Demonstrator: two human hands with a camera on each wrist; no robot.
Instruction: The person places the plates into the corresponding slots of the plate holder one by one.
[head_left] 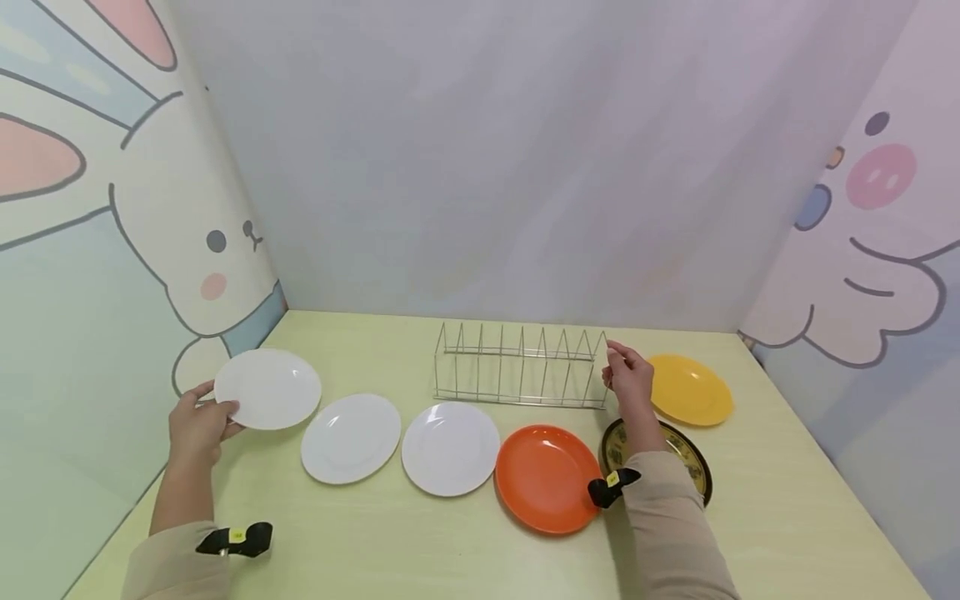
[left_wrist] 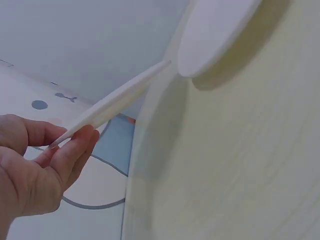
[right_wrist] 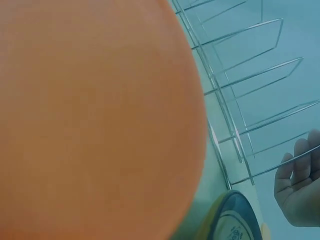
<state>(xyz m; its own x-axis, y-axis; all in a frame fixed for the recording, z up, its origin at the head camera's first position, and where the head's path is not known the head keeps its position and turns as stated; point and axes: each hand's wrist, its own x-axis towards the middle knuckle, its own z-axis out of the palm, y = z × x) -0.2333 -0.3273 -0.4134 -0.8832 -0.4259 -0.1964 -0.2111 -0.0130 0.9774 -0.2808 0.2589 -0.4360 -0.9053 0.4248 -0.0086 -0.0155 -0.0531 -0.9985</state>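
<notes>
Our left hand (head_left: 198, 425) pinches the raised white plate (head_left: 270, 390) only by its rim, so we could drop it onto the desk (head_left: 375, 542) if that slips, while our right hand (head_left: 630, 379), gripping the right end of the wire rack (head_left: 517, 403), might tug it askew.

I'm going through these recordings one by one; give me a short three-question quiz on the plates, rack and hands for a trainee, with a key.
1. How many white plates show in the head view?
2. True or false: the left hand holds the yellow plate.
3. Which part of the wire rack is the right hand at, in the head view? A, left end; B, middle; C, right end.

Key:
1. Three: one held, two on the table.
2. False; it holds a white plate.
3. C.
</notes>
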